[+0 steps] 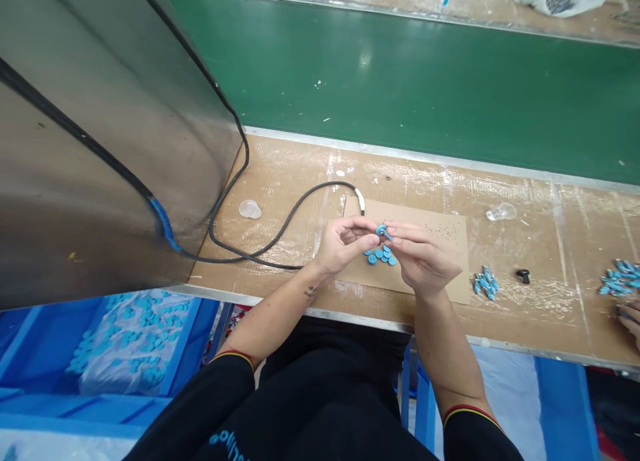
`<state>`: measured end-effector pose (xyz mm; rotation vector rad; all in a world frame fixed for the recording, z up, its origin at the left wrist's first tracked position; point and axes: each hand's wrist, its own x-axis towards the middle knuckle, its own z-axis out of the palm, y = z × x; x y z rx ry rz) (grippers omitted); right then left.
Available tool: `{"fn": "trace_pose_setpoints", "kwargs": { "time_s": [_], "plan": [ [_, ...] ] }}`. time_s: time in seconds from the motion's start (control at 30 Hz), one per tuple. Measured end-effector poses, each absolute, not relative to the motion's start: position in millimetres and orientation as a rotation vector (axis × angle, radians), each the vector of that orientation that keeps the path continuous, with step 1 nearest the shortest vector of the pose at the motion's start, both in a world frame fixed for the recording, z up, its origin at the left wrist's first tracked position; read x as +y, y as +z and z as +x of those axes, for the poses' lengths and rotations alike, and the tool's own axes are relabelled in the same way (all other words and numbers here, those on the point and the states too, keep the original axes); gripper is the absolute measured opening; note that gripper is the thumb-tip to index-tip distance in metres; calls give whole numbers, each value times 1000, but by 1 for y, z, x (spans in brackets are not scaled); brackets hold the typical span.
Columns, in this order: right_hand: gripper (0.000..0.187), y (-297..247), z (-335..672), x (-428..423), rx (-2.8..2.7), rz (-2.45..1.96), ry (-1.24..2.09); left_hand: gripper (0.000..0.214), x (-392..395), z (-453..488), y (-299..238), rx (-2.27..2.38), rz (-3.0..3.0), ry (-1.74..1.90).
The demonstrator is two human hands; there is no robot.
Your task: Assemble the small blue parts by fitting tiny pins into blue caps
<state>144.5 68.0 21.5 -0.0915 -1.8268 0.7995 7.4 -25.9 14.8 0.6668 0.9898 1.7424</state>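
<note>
Illegible teal lettering (227, 443) on black shirt (310, 408)

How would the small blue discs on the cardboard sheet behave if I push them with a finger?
The blue discs look thin, flat and tiny, so probably light and likely to slide apart on the cardboard sheet rather than roll. Lying flat, they may be fiddly to lift.

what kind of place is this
Likely a factory assembly line: a green conveyor belt runs behind the workbench, and the left hand and right hand pinch a small blue part above a pile of blue discs.
</note>
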Motion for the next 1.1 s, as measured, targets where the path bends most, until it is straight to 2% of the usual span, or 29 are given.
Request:
{"fn": "trace_pose_setpoints", "kwargs": {
  "time_s": [0.27,0.43,0.53,0.83,0.93,1.1],
  "plan": [
    [33,19,151,70,-1967,-55,801,32,-28,4,23,1170,970,1865],
    [53,15,149,67,-1878,-224,889,20,-31,2,21,1206,1089,1879],
    [54,18,145,64,-1859,-221,877,12,-33,4,21,1196,1159,1888],
    [68,25,140,60,-1829,-153,827,16,-31,5,22,1389,1146,1843],
    [66,24,140,58,-1826,-154,849,13,-34,6,23,1394,1185,1880],
    [52,17,138,56,-1839,-133,854,6,-38,4,16,1500,1240,1940]
  ]
}}
